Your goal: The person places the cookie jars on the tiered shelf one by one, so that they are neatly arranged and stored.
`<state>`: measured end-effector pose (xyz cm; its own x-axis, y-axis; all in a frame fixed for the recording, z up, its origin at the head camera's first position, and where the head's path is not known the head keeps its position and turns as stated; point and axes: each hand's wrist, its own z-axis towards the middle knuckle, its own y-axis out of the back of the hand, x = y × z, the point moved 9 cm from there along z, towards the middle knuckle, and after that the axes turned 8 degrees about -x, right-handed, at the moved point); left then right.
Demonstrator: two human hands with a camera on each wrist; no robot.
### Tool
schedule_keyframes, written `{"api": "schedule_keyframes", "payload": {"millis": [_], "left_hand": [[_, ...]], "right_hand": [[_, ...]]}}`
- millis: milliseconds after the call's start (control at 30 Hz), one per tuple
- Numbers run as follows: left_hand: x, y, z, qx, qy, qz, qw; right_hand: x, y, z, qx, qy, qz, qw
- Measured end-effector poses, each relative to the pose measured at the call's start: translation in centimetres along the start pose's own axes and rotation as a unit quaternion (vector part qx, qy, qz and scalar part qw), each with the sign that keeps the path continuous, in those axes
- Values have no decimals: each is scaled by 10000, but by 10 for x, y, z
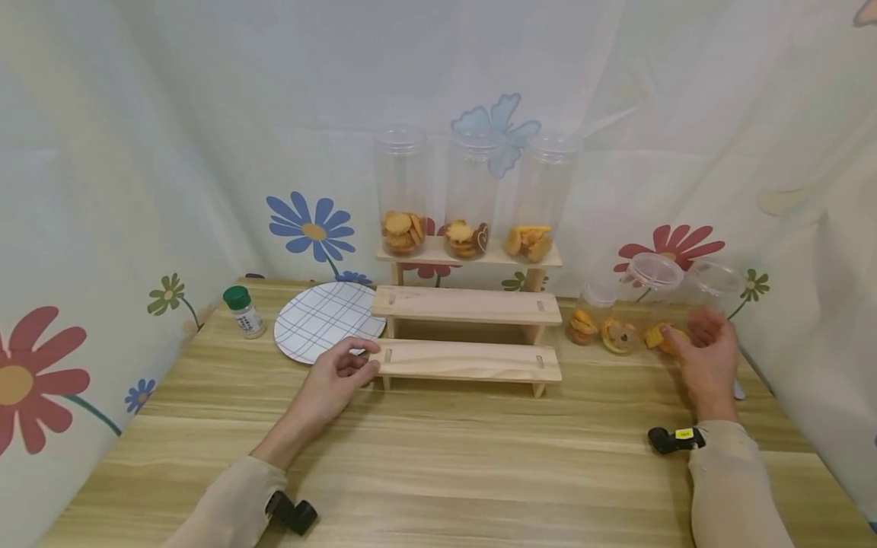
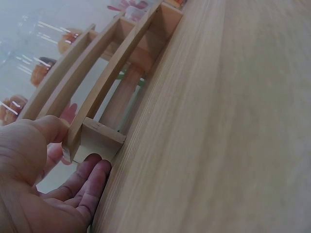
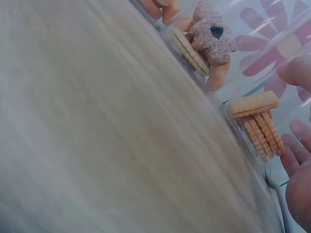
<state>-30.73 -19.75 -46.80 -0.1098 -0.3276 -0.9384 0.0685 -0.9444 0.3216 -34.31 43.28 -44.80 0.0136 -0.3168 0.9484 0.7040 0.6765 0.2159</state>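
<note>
A three-tier wooden stand (image 1: 467,359) stands mid-table. My left hand (image 1: 342,377) holds the left end of its lowest board, thumb and fingers curved about it; the left wrist view has the fingertips under the board (image 2: 109,73) by its leg. Three small clear jars of cookies stand to the right. Beside the rightmost jar (image 1: 715,280), my right hand (image 1: 709,361) has its thumb and fingers spread. In the right wrist view, the fingertips come right up to that jar's wall, near the ridged sandwich cookies (image 3: 262,133).
Three tall clear jars of cookies, among them the middle jar (image 1: 473,190), line the top tier. Left of the stand lie a checked plate (image 1: 322,320) and a green-capped bottle (image 1: 243,310). A metal utensil (image 1: 738,390) lies by my right wrist. Flowered cloth (image 1: 226,152) hangs behind.
</note>
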Motion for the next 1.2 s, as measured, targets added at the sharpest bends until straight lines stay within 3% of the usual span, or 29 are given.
{"api": "schedule_keyframes", "payload": {"millis": [200, 633, 900, 1200], "left_hand": [[0, 1, 0, -27, 32, 28, 10000], [3, -3, 0, -15, 6, -21, 10000], [2, 0, 0, -12, 9, -12, 10000], [1, 0, 0, -11, -16, 1, 10000]], "right_hand": [[6, 8, -1, -185, -192, 7, 9996], [42, 24, -1, -372, -415, 35, 9984], [93, 43, -6, -657, 187, 185, 9975], [143, 54, -27, -579, 268, 257, 9976]]}}
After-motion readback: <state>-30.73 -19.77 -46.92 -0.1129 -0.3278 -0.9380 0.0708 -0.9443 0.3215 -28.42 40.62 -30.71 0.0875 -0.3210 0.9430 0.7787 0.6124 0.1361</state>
